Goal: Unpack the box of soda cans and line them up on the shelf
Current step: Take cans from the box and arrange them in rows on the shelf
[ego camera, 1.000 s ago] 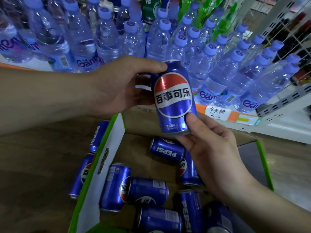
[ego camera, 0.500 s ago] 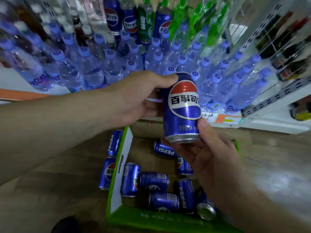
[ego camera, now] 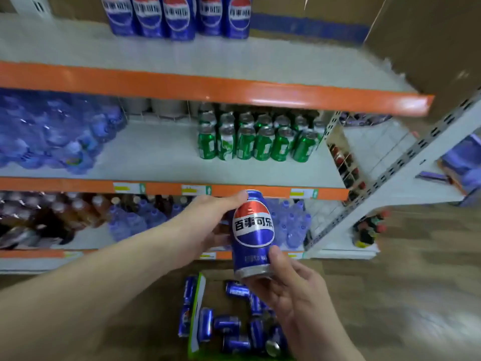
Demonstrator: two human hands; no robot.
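An upright blue soda can (ego camera: 252, 235) with a red, white and blue logo is held in front of the shelves. My left hand (ego camera: 208, 225) grips its upper side, thumb over the top rim. My right hand (ego camera: 291, 293) holds its bottom, thumb on the front. Below, the open green-edged box (ego camera: 195, 321) on the floor holds several blue cans (ego camera: 231, 324) lying on their sides. Two more cans (ego camera: 186, 306) lie on the floor left of the box. A row of matching blue cans (ego camera: 177, 16) stands on the top shelf (ego camera: 286, 63).
Green cans (ego camera: 255, 142) stand at the right of the middle shelf (ego camera: 161, 157), wrapped water bottles (ego camera: 52, 134) at its left. The bottom shelf holds dark drink bottles (ego camera: 65, 214) and water bottles (ego camera: 294, 225). A cardboard sheet (ego camera: 421, 43) stands at the upper right. Wooden floor (ego camera: 403, 295) extends right.
The view has risen, so the higher shelves show and the box looks smaller and lower. Both hands have lifted the can upward with the same hold.
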